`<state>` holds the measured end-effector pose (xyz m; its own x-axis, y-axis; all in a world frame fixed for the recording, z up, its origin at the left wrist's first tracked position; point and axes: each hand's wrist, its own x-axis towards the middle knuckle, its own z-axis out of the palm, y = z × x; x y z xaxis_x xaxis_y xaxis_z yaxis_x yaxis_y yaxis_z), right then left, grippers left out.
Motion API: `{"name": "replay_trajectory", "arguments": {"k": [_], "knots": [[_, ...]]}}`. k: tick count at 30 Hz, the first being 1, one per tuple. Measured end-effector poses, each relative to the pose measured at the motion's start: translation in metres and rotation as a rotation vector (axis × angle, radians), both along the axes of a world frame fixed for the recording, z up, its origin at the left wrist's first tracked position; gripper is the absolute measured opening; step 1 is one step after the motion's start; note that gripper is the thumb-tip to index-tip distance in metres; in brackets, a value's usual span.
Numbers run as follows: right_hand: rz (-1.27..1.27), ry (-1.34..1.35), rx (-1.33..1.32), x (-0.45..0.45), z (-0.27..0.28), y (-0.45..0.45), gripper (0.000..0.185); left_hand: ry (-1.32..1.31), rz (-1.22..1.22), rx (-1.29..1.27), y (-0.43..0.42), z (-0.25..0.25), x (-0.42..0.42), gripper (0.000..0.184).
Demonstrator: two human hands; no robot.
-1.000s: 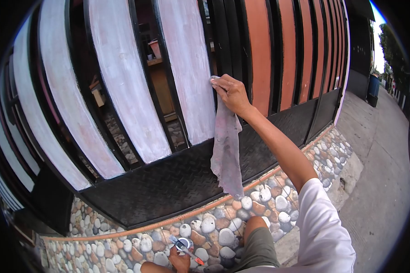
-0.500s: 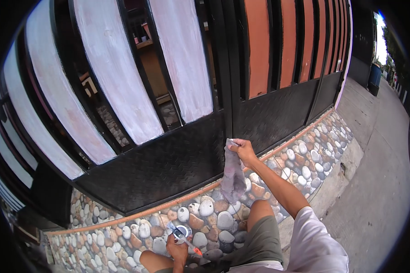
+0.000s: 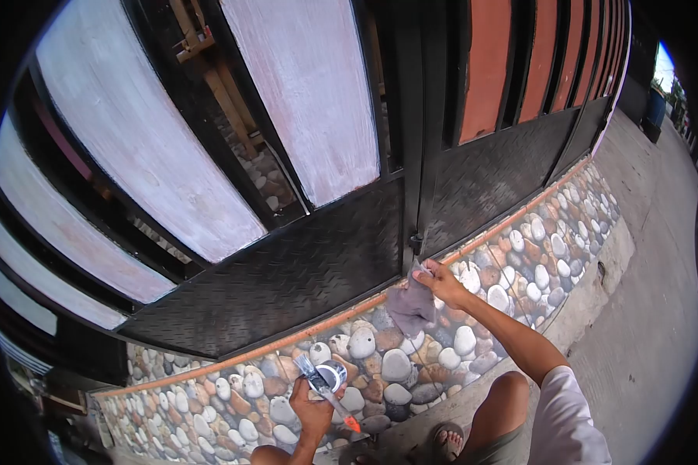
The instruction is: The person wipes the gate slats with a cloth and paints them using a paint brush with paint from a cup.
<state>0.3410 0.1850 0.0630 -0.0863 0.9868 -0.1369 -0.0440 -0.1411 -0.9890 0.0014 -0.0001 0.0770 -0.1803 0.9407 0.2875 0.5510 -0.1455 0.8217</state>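
Observation:
My right hand [image 3: 444,285] pinches a greyish-purple rag [image 3: 411,307], which hangs low over the pebbled paving beside the gate's bottom edge. Lower down, my left hand [image 3: 312,409] is wrapped round a small cup of white paint [image 3: 332,375]. A paintbrush [image 3: 318,381] with an orange-tipped handle lies across the cup in the same hand, its bristles toward the gate. Above both hands stands the gate, with a black textured lower panel [image 3: 287,283], whitish slats [image 3: 310,101] on the left and orange slats [image 3: 485,74] on the right.
Pebbled paving [image 3: 395,364] runs along the gate below an orange-brown edging [image 3: 264,351]. A concrete road [image 3: 644,310] stretches away at the right, with a blue barrel [image 3: 654,108] at its far side. My sandalled foot [image 3: 447,440] rests near the bottom.
My right hand has come down from the slats with the rag, which now hangs bunched near the paving. The view has shifted closer and lower. My left hand still holds the cup and brush.

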Motion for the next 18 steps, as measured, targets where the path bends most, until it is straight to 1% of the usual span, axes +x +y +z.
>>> {"name": "replay_trajectory", "arguments": {"k": [1,2,3,5,6,7,9,10,13,14,18], "knots": [[0.026,0.036,-0.009,0.001,0.006,-0.001,0.01,0.019,-0.034,-0.001,0.002,0.015,0.005,0.04],[0.036,-0.045,0.004,0.002,0.006,-0.002,0.011,0.029,-0.047,-0.019,0.003,0.031,0.009,0.041],[0.041,-0.029,-0.033,-0.002,0.018,-0.007,0.011,0.037,-0.055,-0.014,0.004,0.041,0.011,0.043],[-0.072,0.168,-0.131,-0.013,0.052,-0.02,0.013,0.06,-0.055,0.002,0.006,0.063,0.016,0.044],[-0.132,0.184,-0.232,-0.015,0.057,-0.025,0.015,0.051,-0.073,-0.003,0.006,0.075,0.019,0.045],[-0.132,0.194,-0.252,-0.017,0.063,-0.032,0.015,0.068,-0.084,-0.029,0.004,0.088,0.02,0.047],[-0.185,0.304,-0.319,-0.02,0.078,-0.055,0.019,0.073,-0.098,-0.012,0.001,0.113,0.025,0.048],[-0.14,0.393,-0.288,-0.02,0.082,-0.067,0.023,0.081,-0.101,-0.029,-0.001,0.125,0.026,0.048],[-0.177,0.406,-0.32,-0.023,0.119,-0.107,0.023,0.06,-0.103,-0.069,-0.014,0.161,0.027,0.05],[-0.146,0.405,-0.358,-0.02,0.127,-0.117,0.024,0.07,-0.106,-0.066,-0.017,0.175,0.026,0.05],[-0.173,0.44,-0.482,-0.022,0.187,-0.16,0.023,0.09,-0.14,-0.103,-0.04,0.244,0.025,0.048]]}}
